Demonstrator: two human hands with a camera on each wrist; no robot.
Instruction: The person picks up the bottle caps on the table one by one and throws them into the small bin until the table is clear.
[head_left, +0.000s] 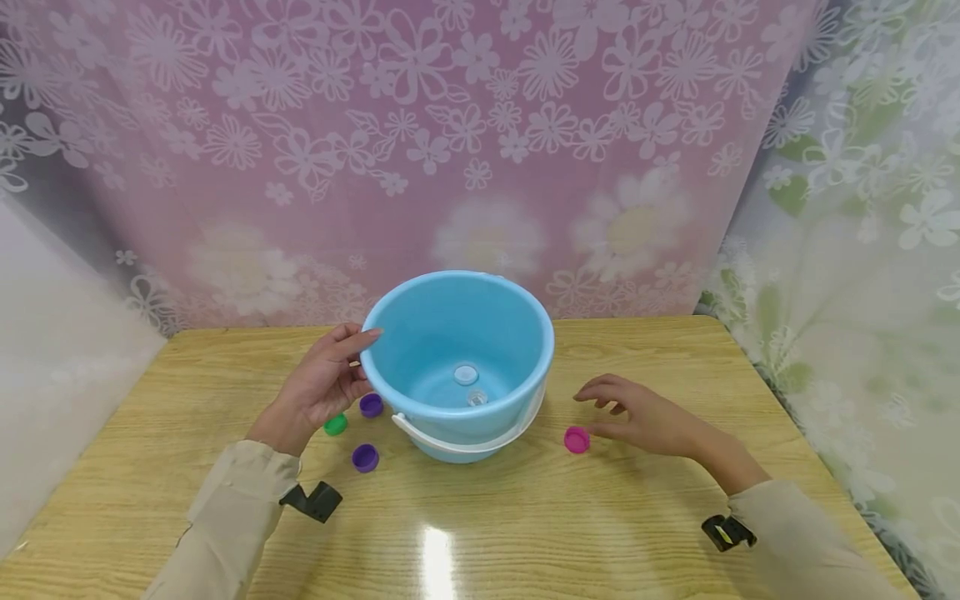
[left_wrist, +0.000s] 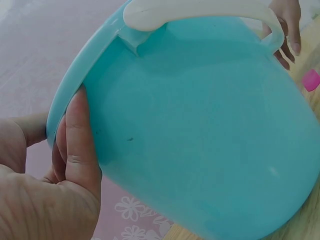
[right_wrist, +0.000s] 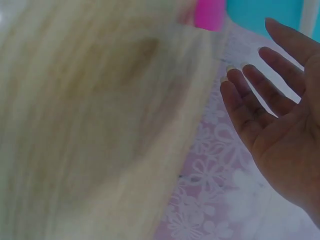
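Sleeves (head_left: 234,512) lie at my frame's lower corners; the left hand (head_left: 315,383) grips the blue bucket (head_left: 457,333), likely steadying it; the right hand (head_left: 645,419) hovers, loose-fingered, beside the pink cap (head_left: 577,440).

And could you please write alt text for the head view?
A person's left hand grips the rim of a blue bucket holding a whitish cap and a clear cap, on a wooden table. The right hand is close to a pink cap; two purple caps and a green cap lie left of the bucket.
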